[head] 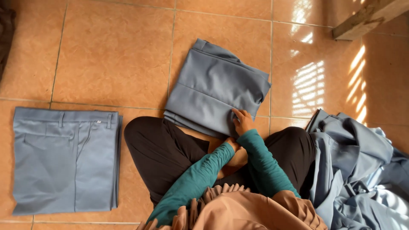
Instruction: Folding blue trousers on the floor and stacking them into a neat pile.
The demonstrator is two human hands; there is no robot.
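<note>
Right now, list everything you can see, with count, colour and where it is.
folded trousers: one, grey-blue, on the floor ahead of the knees, under the right hand
folded trousers stack: one flat stack, grey-blue, on the floor to the left
loose trousers heap: one pile, grey-blue, unfolded, on the floor to the right
wooden beam: one, pale brown, top right corner
dark cloth: one, dark, at the upper left edge
tiled floor: orange-brown tiles, sunlit patches at right
right hand: fingers flat on the near edge of the folded trousers, teal sleeve
left hand: mostly hidden beneath the right wrist, teal sleeve
</note>
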